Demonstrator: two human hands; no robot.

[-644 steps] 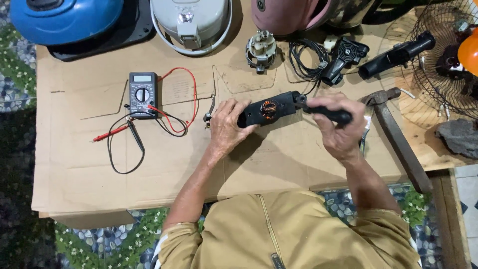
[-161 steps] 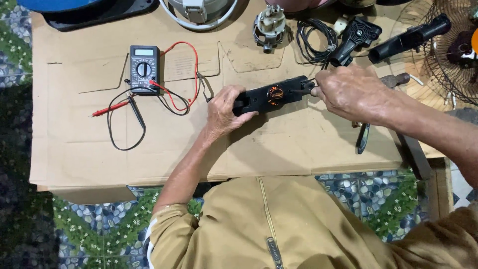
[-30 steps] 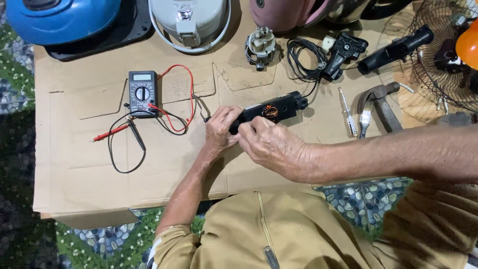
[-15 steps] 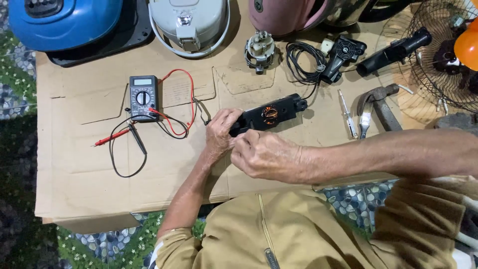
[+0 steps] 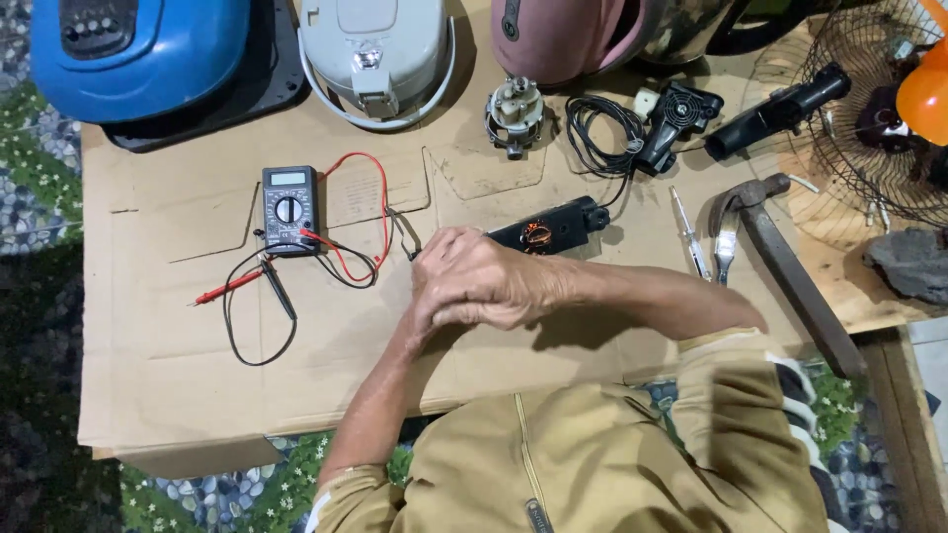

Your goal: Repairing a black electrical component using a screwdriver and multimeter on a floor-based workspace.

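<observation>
Surface: brown cardboard sheet spread over a low wooden table, with a pebble-pattern floor around it.
Right hand: it lies on top, fingers curled, and it covers most of the left hand; whether either one pinches something, I cannot tell.
Thing in work: black opened motor housing with copper winding visible; it lies on the cardboard, touching the far side of the hands.
Near left: digital multimeter with red and black leads, the red probe lying loose.
Near right: tester screwdriver and claw hammer, both apart from the hands.
Behind: blue appliance, white rice cooker, small bare motor.
Risk: the copper winding is exposed, so a slipping finger or tool may scratch or break the thin wire.
Risk: the leads lie in loops beside the forearm; a sleeve could catch them and drag the meter.
</observation>
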